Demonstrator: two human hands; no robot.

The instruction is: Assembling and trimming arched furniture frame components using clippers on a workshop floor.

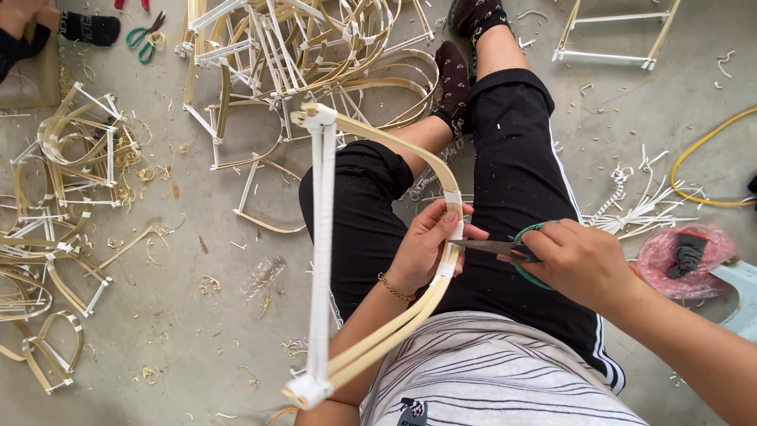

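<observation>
My left hand (424, 244) grips the curved side of a D-shaped bamboo frame (322, 260), at a spot wrapped in white tape. The frame has a straight white bar and a bent tan strip, and it rests over my lap. My right hand (579, 260) holds green-handled scissors (505, 248), whose blades point left and touch the taped spot beside my left thumb. I sit on the floor in black trousers and a striped shirt.
A heap of finished bamboo frames (307, 55) lies ahead, more frames (55, 205) are at the left. Another pair of green scissors (146, 39) lies at top left near another person's foot. A yellow hose (702, 150), white strips (639, 205) and a pink bag (682, 256) are at the right.
</observation>
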